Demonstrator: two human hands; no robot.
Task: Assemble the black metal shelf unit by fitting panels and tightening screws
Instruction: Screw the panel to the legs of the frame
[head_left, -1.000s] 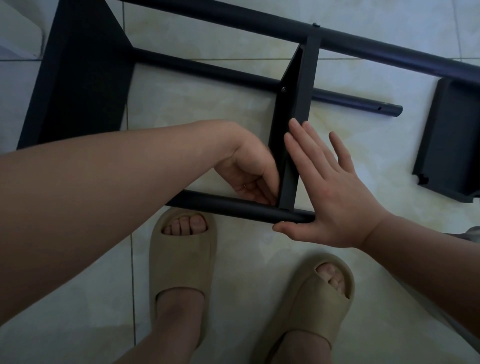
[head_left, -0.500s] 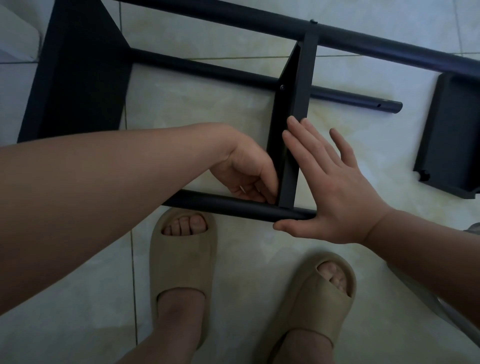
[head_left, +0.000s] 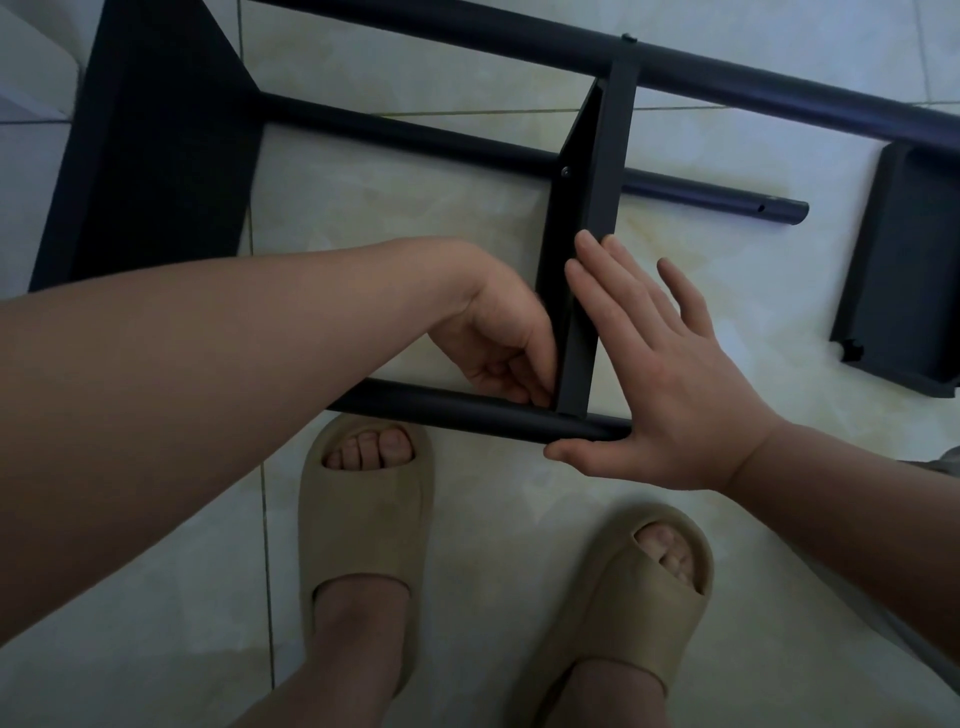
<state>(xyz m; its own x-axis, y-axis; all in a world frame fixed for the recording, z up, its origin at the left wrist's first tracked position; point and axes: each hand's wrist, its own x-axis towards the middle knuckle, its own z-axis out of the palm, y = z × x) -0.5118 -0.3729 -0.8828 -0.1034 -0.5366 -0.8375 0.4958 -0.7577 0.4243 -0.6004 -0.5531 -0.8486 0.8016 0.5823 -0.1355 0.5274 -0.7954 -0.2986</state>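
- Shelf unit (head_left: 415, 140): lies half-built on its side on the tiled floor (head_left: 156, 623), under and beyond both hands.
- Middle panel (head_left: 597, 218): stands on edge between the two hands, spanning from the near tube (head_left: 457, 410) to the far tube (head_left: 727, 78); shows one screw (head_left: 566, 170) on its left face, beyond the left hand.
- Right hand (head_left: 670, 379): lies flat against the right face of the middle panel, fingers straight and slightly spread, thumb stretched along the underside of the near tube by its end.
- Left hand (head_left: 498, 343): reaches in from the left, fingers curled, tips bunched in the inner corner where the middle panel meets the near tube; cannot tell whether anything is pinched there.
- End panel (head_left: 156, 156): sits well to the left of the left hand, above the forearm, joined to the tubes.
- Loose panel (head_left: 898, 270): lies flat on the floor to the right of the right hand, apart from it, just past the open end of the middle tube.
- Beige slippers: left one (head_left: 363, 519) just below the near tube under the left hand, right one (head_left: 634, 582) below the right hand.
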